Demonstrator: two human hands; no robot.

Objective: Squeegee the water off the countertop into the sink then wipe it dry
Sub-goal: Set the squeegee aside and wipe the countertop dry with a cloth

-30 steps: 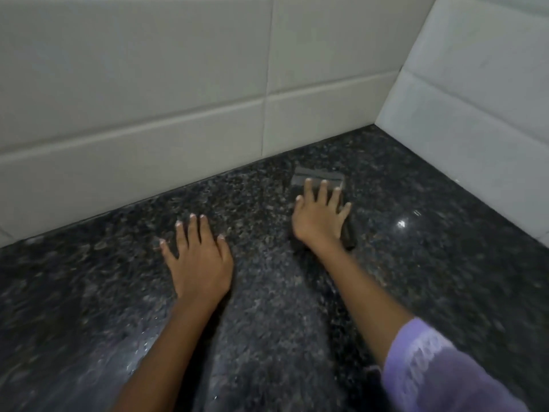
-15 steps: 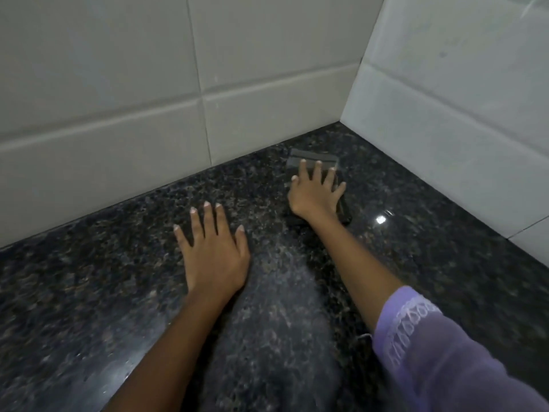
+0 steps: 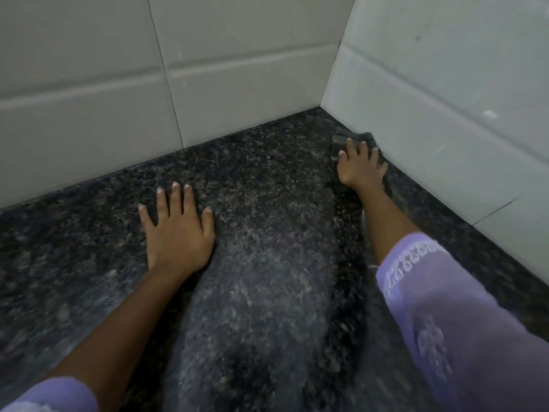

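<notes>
You are looking down into an inside corner where two walls meet, both faced with large pale, off-white tiles (image 3: 243, 93) set in long horizontal courses with thin grout lines between them. The right-hand wall (image 3: 445, 93) catches more light and reads brighter and cooler than the back wall (image 3: 89, 123), which sits in a duller grey-beige shade. A few small specks and faint scuffs mark the right-hand tiles, and the light over the whole corner is soft, dim and even.
</notes>
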